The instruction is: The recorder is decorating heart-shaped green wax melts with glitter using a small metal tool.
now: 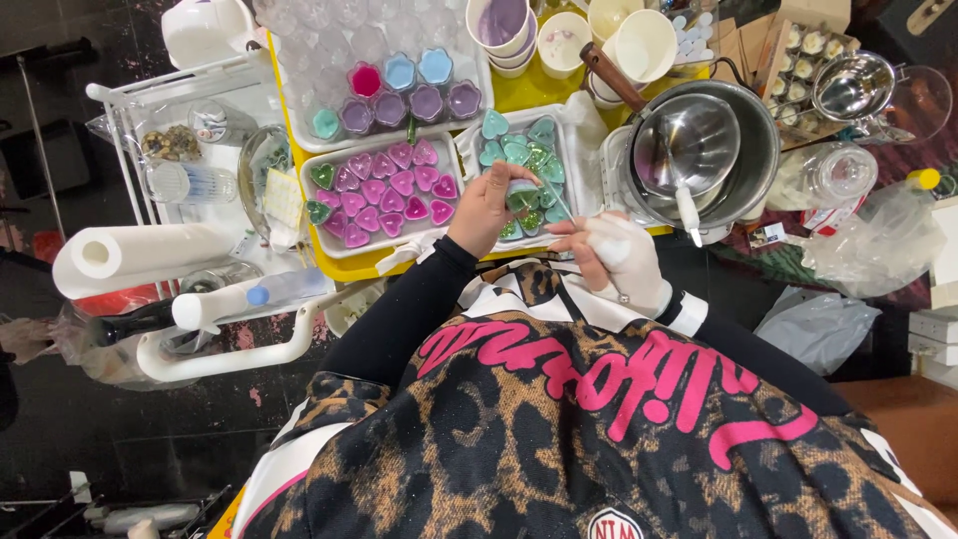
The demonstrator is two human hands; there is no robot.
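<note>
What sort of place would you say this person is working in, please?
Probably a small candle-making workstation: trays of pink heart-shaped candles, a metal melting pot, and stacked cups tinted with coloured wax.

A small heart-shaped candle (521,197), green with a purple top, is held tilted above the white tray (573,128) of teal and green heart candles; a thin metal tool (561,203) is held slanted, its tip laid against the candle, its lower end wrapped in white tissue (621,252).
</note>
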